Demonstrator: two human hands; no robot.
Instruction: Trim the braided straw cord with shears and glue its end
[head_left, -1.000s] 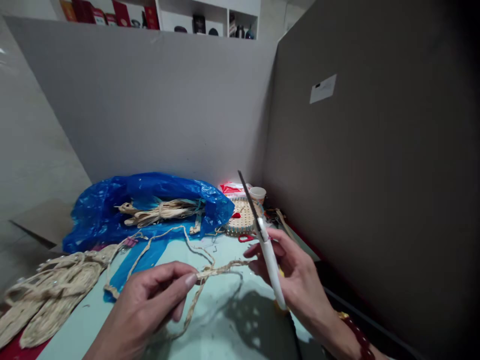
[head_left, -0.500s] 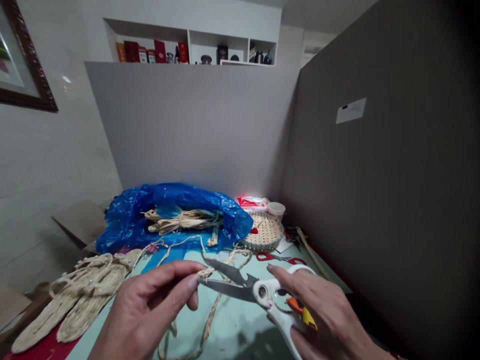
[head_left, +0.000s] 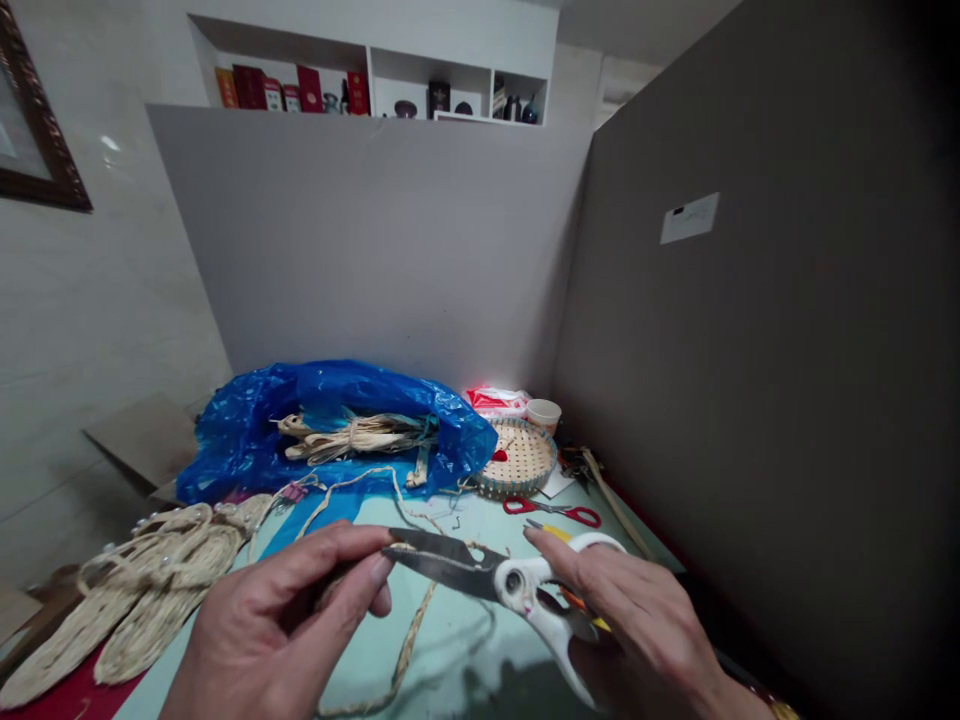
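Note:
White-handled scissors (head_left: 517, 585) with dark blades are gripped in my right hand (head_left: 645, 625). Their blades have come nearly together, with the tips at the fingertips of my left hand (head_left: 300, 605). Thumb and forefinger of that hand pinch the end of a pale braided straw cord, mostly hidden behind fingers and blades. More of the braided cord (head_left: 405, 650) loops over the pale green tabletop (head_left: 442, 660) below. To the left lie woven straw sandals (head_left: 150, 590) with pearl-like beads on the straps.
Behind my hands, a blue plastic bag (head_left: 240, 430) holds a bundle of straw strips (head_left: 367, 437). A woven round basket (head_left: 525, 460), a paper cup (head_left: 544, 413) and red-handled scissors (head_left: 551, 510) are at the back right. Grey partitions (head_left: 360, 240) enclose the table.
The scissor blades have closed from wide apart to nearly together at my left fingertips. The straw end that stuck out between the blades is no longer seen there. The view has shifted slightly.

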